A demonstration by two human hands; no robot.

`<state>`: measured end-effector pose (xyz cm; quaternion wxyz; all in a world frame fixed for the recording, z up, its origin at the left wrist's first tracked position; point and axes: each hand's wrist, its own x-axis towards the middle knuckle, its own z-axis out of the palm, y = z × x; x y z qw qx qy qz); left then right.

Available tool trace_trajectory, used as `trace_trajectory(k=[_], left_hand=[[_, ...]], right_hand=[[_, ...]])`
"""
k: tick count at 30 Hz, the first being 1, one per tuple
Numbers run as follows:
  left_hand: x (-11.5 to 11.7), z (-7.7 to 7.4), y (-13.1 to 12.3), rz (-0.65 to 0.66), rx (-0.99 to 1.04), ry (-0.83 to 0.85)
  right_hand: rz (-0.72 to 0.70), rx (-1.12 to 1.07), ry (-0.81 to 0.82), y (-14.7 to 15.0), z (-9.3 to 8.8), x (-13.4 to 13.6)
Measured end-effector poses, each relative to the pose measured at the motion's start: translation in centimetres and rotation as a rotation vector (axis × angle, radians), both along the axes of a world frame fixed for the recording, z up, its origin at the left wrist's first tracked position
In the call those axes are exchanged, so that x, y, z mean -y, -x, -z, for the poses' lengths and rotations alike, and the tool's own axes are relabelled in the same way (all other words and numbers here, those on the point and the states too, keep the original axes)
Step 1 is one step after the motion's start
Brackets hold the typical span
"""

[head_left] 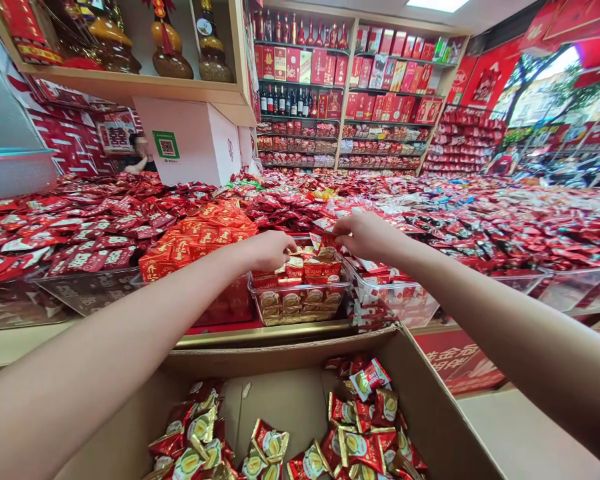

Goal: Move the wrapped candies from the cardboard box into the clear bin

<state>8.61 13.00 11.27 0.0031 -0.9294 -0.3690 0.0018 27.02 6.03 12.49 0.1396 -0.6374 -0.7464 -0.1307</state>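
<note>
A clear plastic bin (300,288) of red and gold durian packets (323,270) stands at the centre. Over its left back part is my left hand (274,250), fingers curled together; what they hold, if anything, is hidden. My right hand (363,235) is above the bin's back right corner, thumb and fingers pinched by a small red packet (318,240), though the grip itself is too small to make out. Below, nearer to me, an open cardboard box (260,360) holds loose packets of the same look (363,448) in its left, middle and right parts.
Orange-red bags (207,233) fill the bin to the left. Red and white packets (480,227) heap to the right. Behind are a white box with a QR code (180,140), shelves of bottles and boxes (305,83), and people in the distance.
</note>
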Motion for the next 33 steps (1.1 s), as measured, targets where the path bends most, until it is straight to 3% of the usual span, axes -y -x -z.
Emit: trace_trajectory(k=[11, 24, 29, 33], left_hand=[[0.5, 1.7, 0.2, -0.041, -0.072, -0.017], [1.0, 0.9, 0.6, -0.046, -0.108, 0.057], [0.8, 0.6, 0.6, -0.076, -0.006, 0.103], [1.0, -0.5, 1.3, -0.085, 0.249, 0.098]], right_hand=[[-0.053, -0.033, -0.020, 0.8, 0.6, -1.4], [-0.090, -0.084, -0.087, 2.0, 0.3, -2.0], [-0.055, -0.135, -0.077, 2.3, 0.5, -2.9], [-0.095, -0.379, -0.066, 2.2, 0.4, -2.9]])
